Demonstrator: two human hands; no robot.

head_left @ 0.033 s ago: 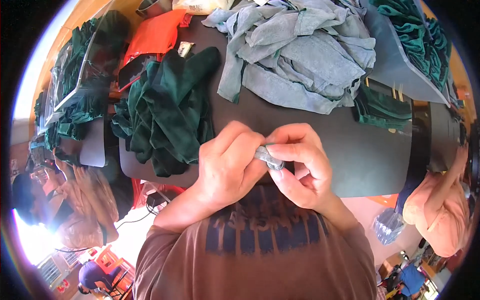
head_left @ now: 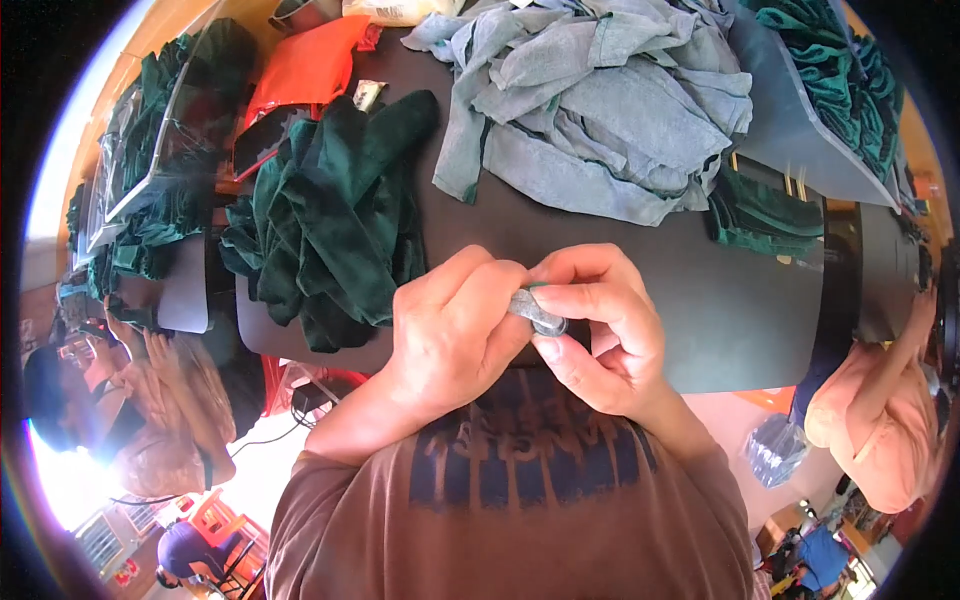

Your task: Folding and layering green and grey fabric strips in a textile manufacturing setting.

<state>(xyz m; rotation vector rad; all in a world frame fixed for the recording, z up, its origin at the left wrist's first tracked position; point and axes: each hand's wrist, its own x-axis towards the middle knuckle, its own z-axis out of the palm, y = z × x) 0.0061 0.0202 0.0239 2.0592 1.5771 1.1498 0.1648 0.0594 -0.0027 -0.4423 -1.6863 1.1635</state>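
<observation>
Grey fabric piece (head_left: 525, 304) pinched between two bare hands over a worktop

Dark and broad, the worktop (head_left: 740, 325) spanned the middle of the head view and carried the larger materials. At its near edge was the person, in a brown shirt (head_left: 520, 540) with a dark printed block across the chest. A pile of grey cloth (head_left: 610, 115) lay loosely heaped on the far part of the surface, some of its edges showing dark green. To its left lay a smaller heap of dark green velvet (head_left: 335, 220), crumpled into thick folds. On the far right stood a translucent panel (head_left: 785, 125), with gathered green fabric (head_left: 870, 100) behind it. An orange-red bag (head_left: 305, 70) lay at the far left, beyond the green heap. A folded green bundle (head_left: 765, 215) rested just beside the right margin of the grey pile.

The left hand (head_left: 450, 320) was near the green heap; its fingers were curled and pressed together on the left end of the grey piece. The right hand (head_left: 615, 330) faced it, thumb below and forefinger above, pinching the other end. Smallest of all, the piece bridged the two hands, sloping down rightward to a rounded end, with a trace of green at its upper edge.
</observation>
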